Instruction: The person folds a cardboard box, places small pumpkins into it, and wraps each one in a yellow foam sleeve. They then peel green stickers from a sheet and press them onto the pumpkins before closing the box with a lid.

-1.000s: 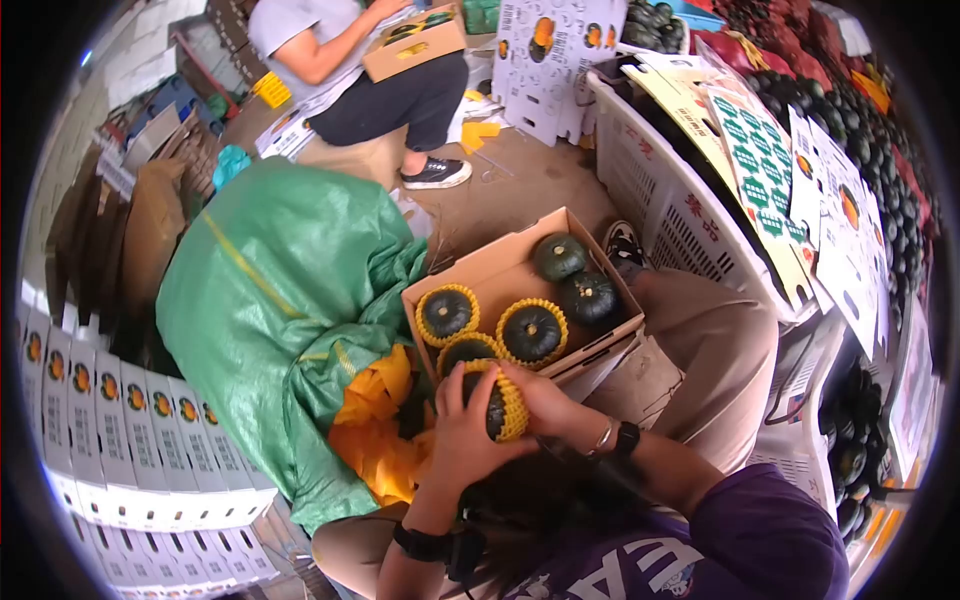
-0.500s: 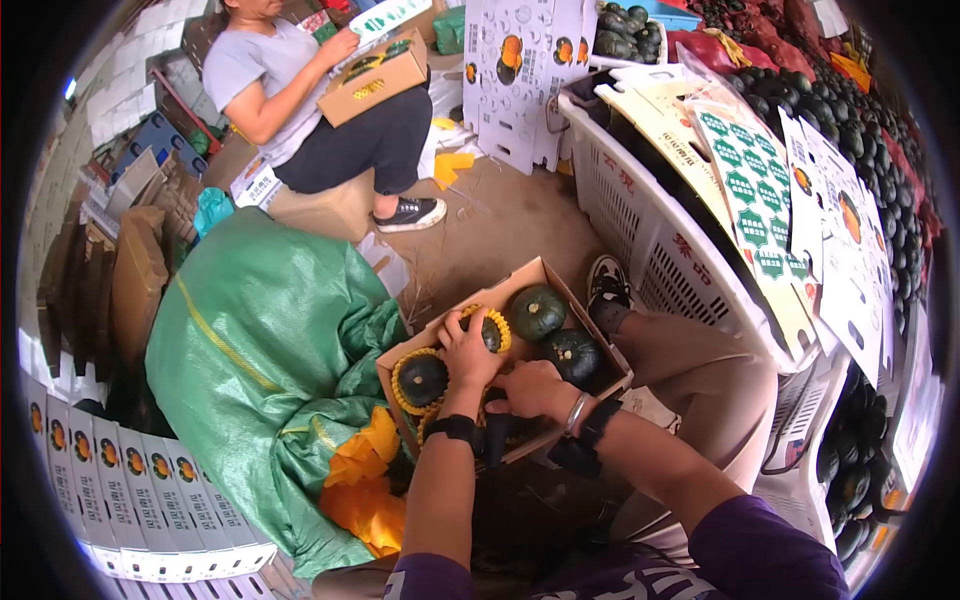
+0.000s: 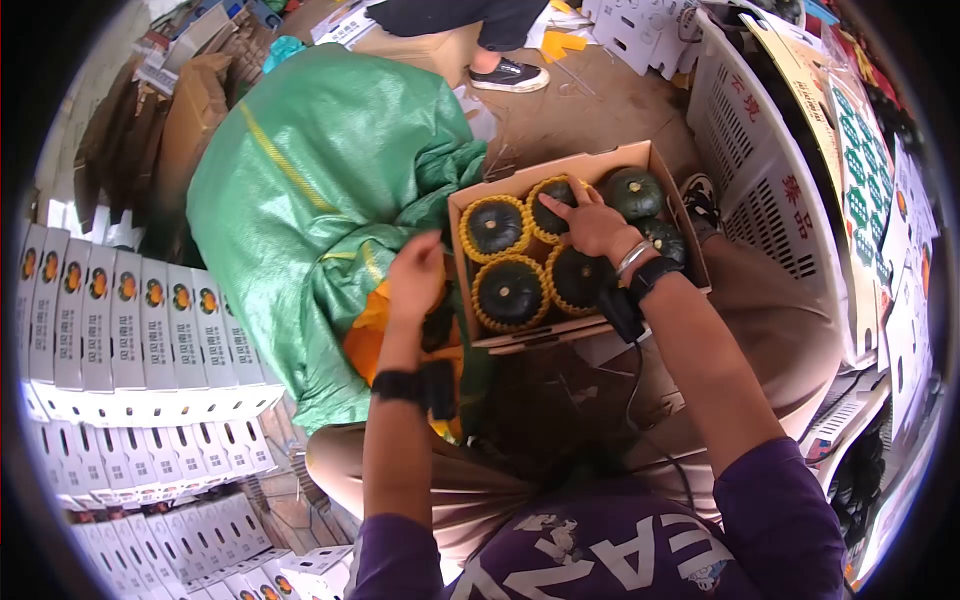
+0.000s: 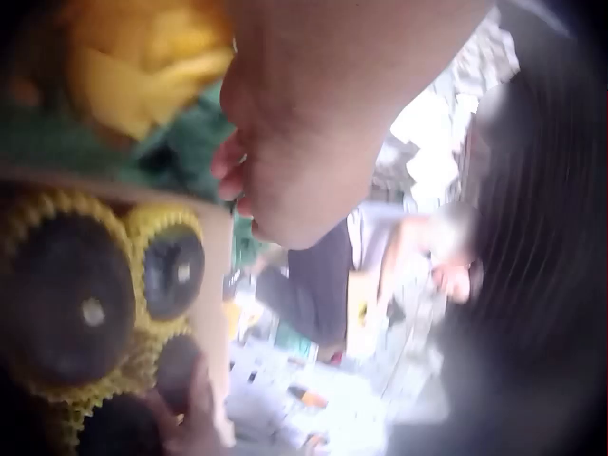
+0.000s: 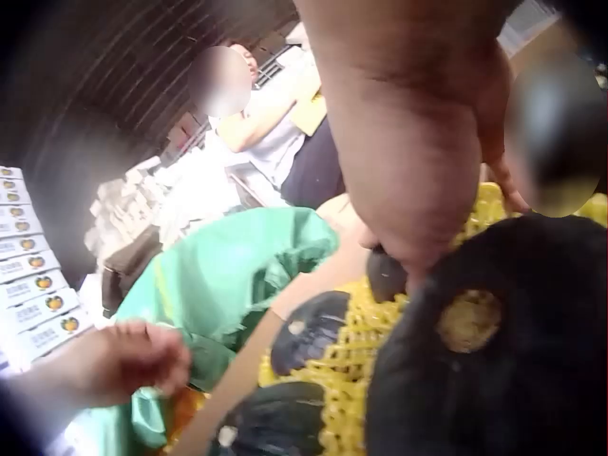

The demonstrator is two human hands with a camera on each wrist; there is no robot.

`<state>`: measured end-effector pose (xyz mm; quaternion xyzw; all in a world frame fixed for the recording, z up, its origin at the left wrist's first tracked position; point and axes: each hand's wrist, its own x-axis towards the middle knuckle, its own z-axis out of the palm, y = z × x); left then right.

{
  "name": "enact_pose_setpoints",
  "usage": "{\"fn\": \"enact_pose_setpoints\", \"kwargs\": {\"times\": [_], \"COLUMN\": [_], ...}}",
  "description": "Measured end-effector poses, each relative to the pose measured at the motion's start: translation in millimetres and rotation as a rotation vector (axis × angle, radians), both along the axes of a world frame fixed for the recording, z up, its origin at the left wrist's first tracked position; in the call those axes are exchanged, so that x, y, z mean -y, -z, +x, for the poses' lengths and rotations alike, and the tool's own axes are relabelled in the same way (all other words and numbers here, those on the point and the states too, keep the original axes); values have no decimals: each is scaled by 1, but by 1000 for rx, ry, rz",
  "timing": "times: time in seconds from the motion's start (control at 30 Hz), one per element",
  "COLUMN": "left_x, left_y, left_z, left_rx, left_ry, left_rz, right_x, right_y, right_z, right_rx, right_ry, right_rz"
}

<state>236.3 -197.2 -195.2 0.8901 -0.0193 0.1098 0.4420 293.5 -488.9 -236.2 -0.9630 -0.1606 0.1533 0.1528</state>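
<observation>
Dark green pumpkins sit in a cardboard box [image 3: 480, 185]. Several wear yellow foam nets, among them one at the box's near left [image 3: 510, 293]; two bare pumpkins [image 3: 634, 193] are at its right side. My right hand [image 3: 597, 228] lies over the box, fingers spread and touching the netted pumpkin [image 3: 545, 212] in the far row. To the left of the box, my left hand [image 3: 415, 272] hangs above orange material [image 3: 368, 335], its fingers loosely bent, with nothing seen in them. In the left wrist view, the left hand [image 4: 299, 161] is beside the box.
A big green sack [image 3: 320, 150] bulges left of the box. White printed cartons [image 3: 125, 330] stand in rows at far left. On the right is a white plastic crate [image 3: 765, 170] with flat printed cardboard on it. Beyond the box shows another person's shoe [image 3: 510, 75].
My left hand has let go of a netted pumpkin, now in the box's far row, and moved left out of the box. My right hand has come onto that pumpkin. The head view has tilted down.
</observation>
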Motion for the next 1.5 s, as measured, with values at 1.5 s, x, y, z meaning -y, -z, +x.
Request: {"fn": "enact_pose_setpoints", "kwargs": {"times": [1.5], "left_x": [71], "left_y": [-64], "left_z": [-157], "left_rx": [-331], "left_ry": [292], "left_rz": [-590], "right_x": [-6], "right_y": [-110], "right_z": [-212], "right_rx": [-445], "right_ry": [-110], "right_rz": [1420]}}
